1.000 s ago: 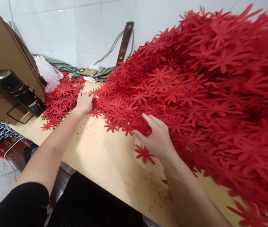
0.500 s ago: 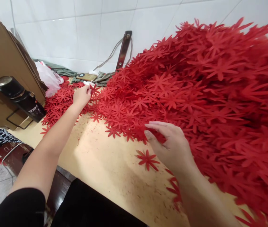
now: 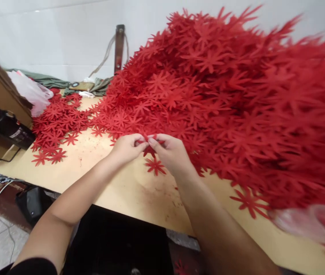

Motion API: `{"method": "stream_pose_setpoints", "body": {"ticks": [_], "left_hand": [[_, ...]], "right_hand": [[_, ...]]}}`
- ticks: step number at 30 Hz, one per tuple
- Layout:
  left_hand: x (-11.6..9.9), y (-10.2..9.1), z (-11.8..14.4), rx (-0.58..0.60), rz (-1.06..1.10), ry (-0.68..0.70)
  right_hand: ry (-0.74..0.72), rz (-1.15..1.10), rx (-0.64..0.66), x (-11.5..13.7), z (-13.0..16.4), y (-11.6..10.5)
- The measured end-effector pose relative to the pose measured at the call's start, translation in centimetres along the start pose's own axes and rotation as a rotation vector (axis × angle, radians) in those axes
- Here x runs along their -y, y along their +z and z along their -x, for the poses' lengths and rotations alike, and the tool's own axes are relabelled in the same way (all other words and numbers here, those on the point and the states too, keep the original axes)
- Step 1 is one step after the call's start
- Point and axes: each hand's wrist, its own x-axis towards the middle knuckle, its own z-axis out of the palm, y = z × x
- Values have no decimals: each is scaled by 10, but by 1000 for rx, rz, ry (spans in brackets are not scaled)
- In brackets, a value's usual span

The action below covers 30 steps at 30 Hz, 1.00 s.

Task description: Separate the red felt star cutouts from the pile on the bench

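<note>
Looking down from my feed, I see the left hand (image 3: 126, 147) and right hand (image 3: 171, 152) meeting above the tan table (image 3: 128, 194), fingertips pinched together on one red paper flower (image 3: 148, 149) held between them, just over the tabletop. Another loose flower (image 3: 155, 166) lies flat just below that grip. Beyond rises the big heap of red flowers (image 3: 222, 99), with a smaller flat pile (image 3: 57, 120) to the left beside a black flask (image 3: 6, 128) and white plastic bag (image 3: 30, 91).
</note>
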Motion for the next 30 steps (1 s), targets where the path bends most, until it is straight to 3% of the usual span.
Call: {"method": "stream_pose_setpoints", "body": {"ticks": [6, 9, 12, 16, 17, 20, 22, 27, 30], "left_hand": [[-4, 3, 7, 4, 178, -50], [-11, 8, 9, -162, 229, -81], [-21, 13, 4, -279, 441, -228], [-44, 28, 1, -30, 830, -428], [-50, 35, 2, -28, 919, -462], [-69, 57, 5, -91, 1160, -408], [-79, 66, 6, -183, 1271, -369], [-96, 59, 6, -237, 1413, -412], [-90, 56, 0, -267, 1391, -443]], "right_hand": [[4, -70, -75, -3, 5, -1], [-34, -60, -115, -3, 4, -2], [-82, -27, -147, 3, 8, -3], [-127, 35, -112, 11, 18, 1], [-145, 95, -139, 10, 19, 2], [-151, 280, -272, 4, 20, 4], [-124, 286, -270, -1, 19, 4], [-96, 151, -221, 6, 29, 8], [-163, 159, -180, 17, 46, 15]]}}
